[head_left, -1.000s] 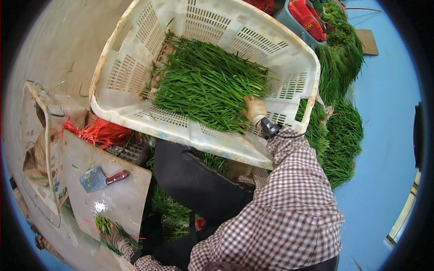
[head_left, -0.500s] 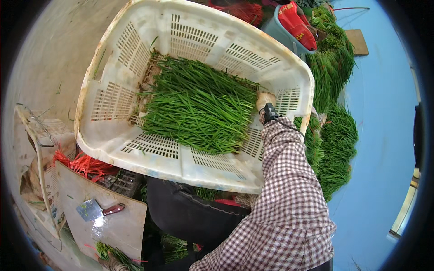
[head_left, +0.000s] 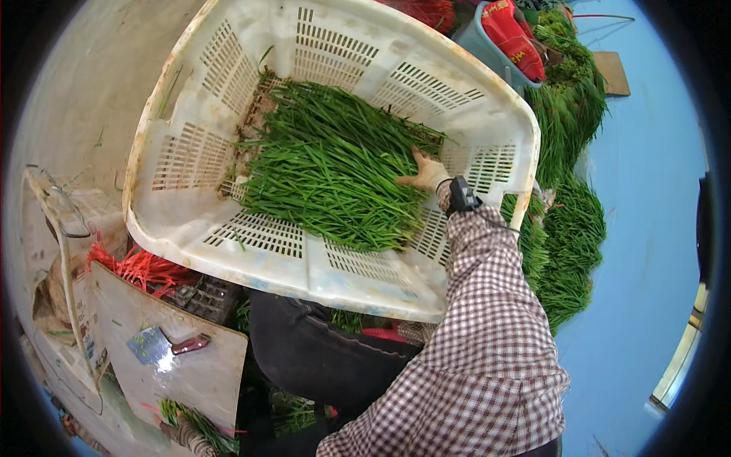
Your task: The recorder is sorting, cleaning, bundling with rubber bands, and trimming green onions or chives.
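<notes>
Here, from the head camera, we see our right hand (head_left: pixel 426 174) lying flat with fingers spread on the green chives (head_left: pixel 335 171), at the heap's edge; the heap stretches away to the left of that hand. The chives fill the white slotted crate (head_left: pixel 228 251), which is tilted. Our left hand is out of view. A knife (head_left: pixel 164 346) rests on a board well below-left of the hand.

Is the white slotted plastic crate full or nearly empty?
Partly full: long green leaves cover the floor of the white slotted plastic crate, far below its rim. The right hand rests on them.
</notes>
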The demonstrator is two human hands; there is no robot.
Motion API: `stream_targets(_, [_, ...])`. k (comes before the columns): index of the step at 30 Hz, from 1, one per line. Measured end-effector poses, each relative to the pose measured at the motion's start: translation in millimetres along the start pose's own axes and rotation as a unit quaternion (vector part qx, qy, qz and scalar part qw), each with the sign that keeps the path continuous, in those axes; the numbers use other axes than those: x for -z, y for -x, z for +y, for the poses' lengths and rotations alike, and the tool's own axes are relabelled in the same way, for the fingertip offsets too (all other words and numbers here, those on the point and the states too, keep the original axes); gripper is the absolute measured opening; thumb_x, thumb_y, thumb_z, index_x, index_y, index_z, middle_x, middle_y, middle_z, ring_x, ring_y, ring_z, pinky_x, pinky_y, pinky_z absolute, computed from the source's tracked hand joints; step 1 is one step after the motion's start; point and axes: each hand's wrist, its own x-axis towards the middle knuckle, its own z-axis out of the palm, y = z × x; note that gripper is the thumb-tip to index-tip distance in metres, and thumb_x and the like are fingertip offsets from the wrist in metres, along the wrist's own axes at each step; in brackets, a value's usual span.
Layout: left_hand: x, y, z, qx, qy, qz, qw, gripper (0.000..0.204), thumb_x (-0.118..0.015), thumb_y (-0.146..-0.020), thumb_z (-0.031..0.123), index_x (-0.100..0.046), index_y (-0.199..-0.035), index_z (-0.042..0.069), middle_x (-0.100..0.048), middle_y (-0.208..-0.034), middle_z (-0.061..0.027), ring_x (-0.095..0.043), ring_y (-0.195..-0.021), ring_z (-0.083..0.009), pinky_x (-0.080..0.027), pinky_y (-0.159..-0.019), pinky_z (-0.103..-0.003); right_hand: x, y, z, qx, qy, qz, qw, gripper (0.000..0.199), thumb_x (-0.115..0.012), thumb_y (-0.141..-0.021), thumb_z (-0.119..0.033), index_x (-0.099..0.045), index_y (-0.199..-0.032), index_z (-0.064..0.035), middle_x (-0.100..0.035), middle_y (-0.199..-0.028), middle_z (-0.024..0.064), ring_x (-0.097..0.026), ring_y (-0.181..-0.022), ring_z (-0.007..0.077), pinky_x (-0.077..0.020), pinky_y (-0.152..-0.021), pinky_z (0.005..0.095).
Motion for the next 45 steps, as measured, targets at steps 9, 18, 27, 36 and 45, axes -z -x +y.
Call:
stream_targets(9, [-24.8,-11.7,-56.9,0.010,0.030,0.004,0.999,0.064,-0.063,-0.077,0.000,-0.033,-0.134,0.010,-0.044,-0.126,-0.0132,-0.052,-0.100,-0.0269,-0.049,-0.083,-0.035,-44.7,41.1,-41.7,0.069,0.163,0.148,0.973,0.110,-0.075,-0.063,-0.042,-0.005,-0.143,-0.0162,-0.016,-0.146,0.0178,-0.018,-0.134,0.0329,-0.0181,-0.106,0.0479])
stream_targets(18, [-18.3,17.0,0.7,0.095,0.177,-0.039,0.979,0.065,-0.059,-0.074,-0.009,-0.035,-0.133,0.007,-0.044,-0.128,-0.0113,-0.047,-0.111,-0.0258,-0.040,-0.095,-0.036,13.5,-2.2,-10.7,-0.054,0.145,0.037,0.987,0.127,-0.073,-0.056,-0.060,0.011,-0.142,-0.0192,-0.004,-0.148,0.0151,-0.006,-0.137,0.0306,-0.0117,-0.111,0.0428])
stream_targets(27, [-12.2,15.4,-8.8,0.034,0.142,-0.024,0.989,0.063,-0.058,-0.076,-0.007,-0.035,-0.133,0.007,-0.043,-0.128,-0.0123,-0.047,-0.111,-0.0264,-0.039,-0.095,-0.037,-2.0,-2.7,-28.7,-0.053,0.081,-0.036,0.995,0.085,-0.076,-0.057,-0.052,-0.047,-0.121,-0.0051,-0.051,-0.119,0.0157,-0.046,-0.113,0.0329,-0.0373,-0.094,0.0410])
stream_targets(36, [-12.0,27.4,15.5,0.037,0.158,-0.013,0.987,0.064,-0.062,-0.077,0.002,-0.032,-0.134,0.007,-0.042,-0.129,-0.0138,-0.048,-0.108,-0.0283,-0.043,-0.090,-0.039,-69.1,51.7,-33.8,0.005,-0.023,0.098,0.995,0.089,-0.079,-0.059,-0.031,-0.033,-0.134,-0.0160,-0.034,-0.138,0.0133,-0.045,-0.118,0.0292,-0.0367,-0.095,0.0469])
stream_targets(45, [-14.4,21.2,-30.6,-0.044,0.098,0.064,0.992,0.062,-0.067,-0.076,0.009,-0.038,-0.130,0.007,-0.045,-0.126,-0.0121,-0.048,-0.108,-0.0253,-0.041,-0.093,-0.036,-61.5,18.9,-17.4,0.030,-0.096,-0.010,0.995,0.103,-0.075,-0.062,-0.038,-0.016,-0.141,-0.0080,-0.049,-0.122,0.0250,-0.050,-0.111,0.0336,-0.0428,-0.091,0.0353])
